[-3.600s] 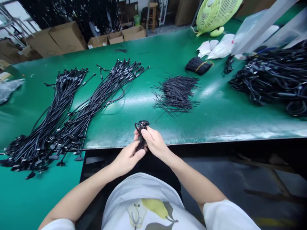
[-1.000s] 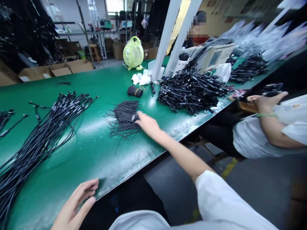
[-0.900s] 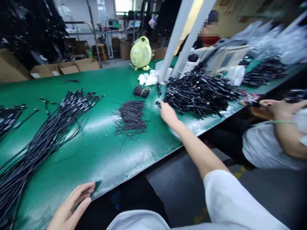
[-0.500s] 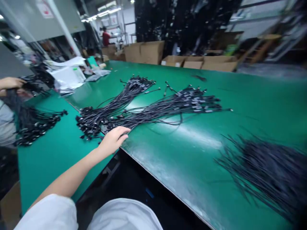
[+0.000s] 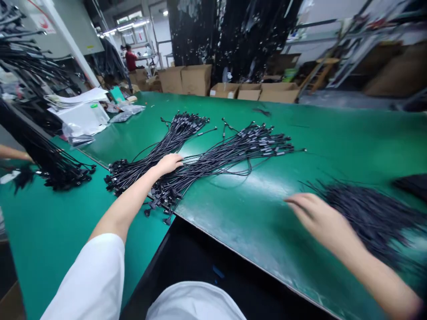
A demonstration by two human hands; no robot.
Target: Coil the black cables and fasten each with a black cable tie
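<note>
My left hand [image 5: 169, 163] rests on the left end of a bundle of black cables [image 5: 230, 153], its fingers closed over some of them near the plugs. Beside it, farther left, lies a second bundle of black cables [image 5: 167, 144], with dark connectors at both ends. Over the table on the right, my right hand [image 5: 315, 215] is slightly blurred, with a gap between thumb and fingers and no object visible in it. Just beyond that hand spreads a pile of thin black strips [image 5: 367, 215], partly hidden by my wrist and forearm.
Another person's arm [image 5: 15, 153] is at the left, by a hanging bunch of black cables [image 5: 56, 155]. Papers and plastic bags [image 5: 83, 118] lie at the back left of the green table [image 5: 240, 240]. Cardboard boxes [image 5: 187, 80] line its far edge. A dark gap opens below the near edge.
My left hand has moved up and slightly right onto the cables. My right hand has come into view at the right. The other person's cable bunch has been lifted higher.
</note>
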